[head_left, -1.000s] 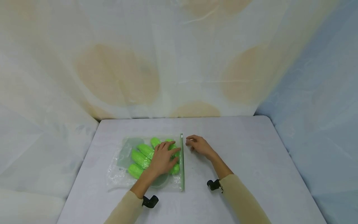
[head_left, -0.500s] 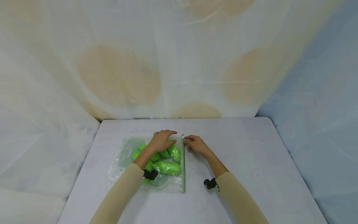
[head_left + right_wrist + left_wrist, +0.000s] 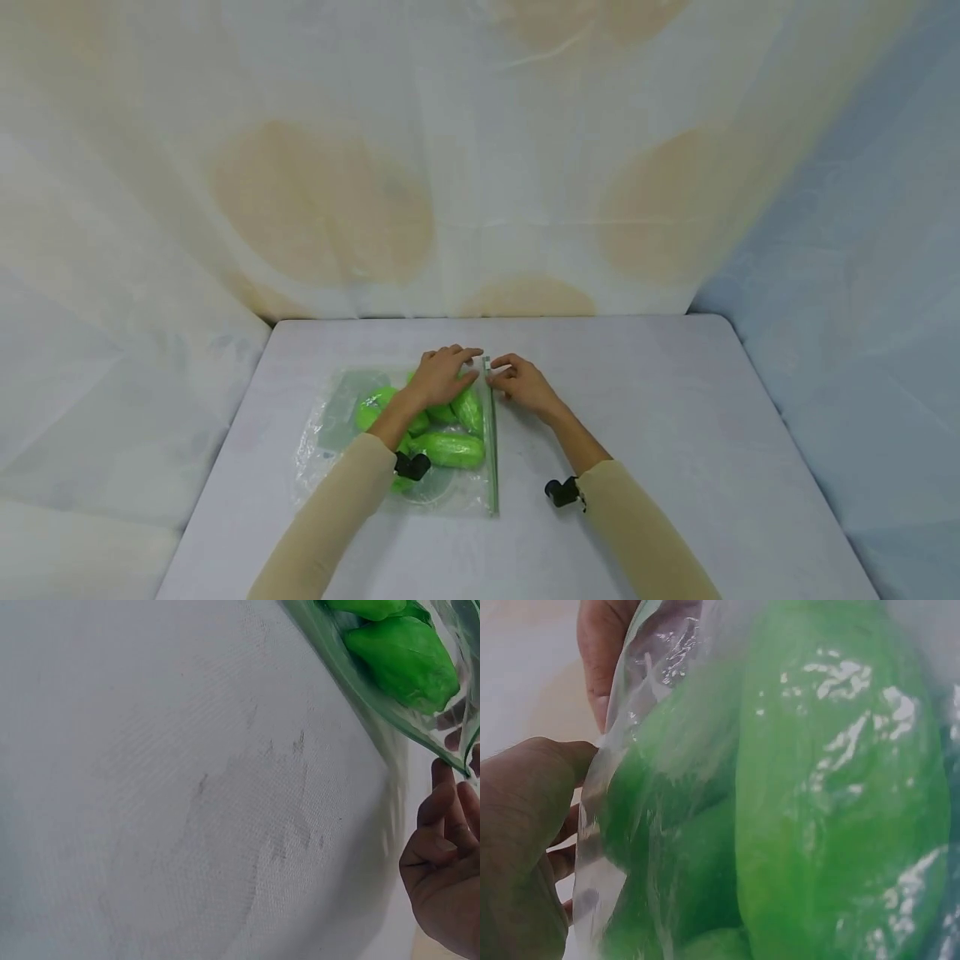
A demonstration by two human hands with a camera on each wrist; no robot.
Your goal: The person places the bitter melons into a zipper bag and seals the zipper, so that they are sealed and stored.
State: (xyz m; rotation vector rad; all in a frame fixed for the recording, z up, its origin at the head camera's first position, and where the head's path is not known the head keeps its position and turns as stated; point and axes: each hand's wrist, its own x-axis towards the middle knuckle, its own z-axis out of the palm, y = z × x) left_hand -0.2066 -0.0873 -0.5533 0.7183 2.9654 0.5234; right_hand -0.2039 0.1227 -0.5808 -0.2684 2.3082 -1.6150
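Observation:
A clear zip bag (image 3: 468, 487) lies on the table, with its green zip strip (image 3: 492, 450) facing right. Several bright green, elongated, vegetable-like pieces (image 3: 450, 450) fill it, their kind unclear. My left hand (image 3: 442, 373) reaches over the bag to its far edge near the zip end. In the left wrist view, its thumb (image 3: 574, 755) and fingers lie on either side of the film, holding the edge. My right hand (image 3: 521, 385) pinches the far corner at the end of the zip strip. That green-edged corner (image 3: 454, 761) meets its fingertips in the right wrist view.
The white table (image 3: 637, 400) extends to the right of the bag and in front of it. A pale curtain (image 3: 510, 167) with tan spots stands behind the table's far edge. A bluish sheet (image 3: 847, 333) borders the right side. Black wrist cameras (image 3: 561, 492) sit on both wrists.
My left hand has moved off the middle of the bag, up to its far edge near the zip end. The right hand has come slightly left onto the corner. The green pieces are more exposed.

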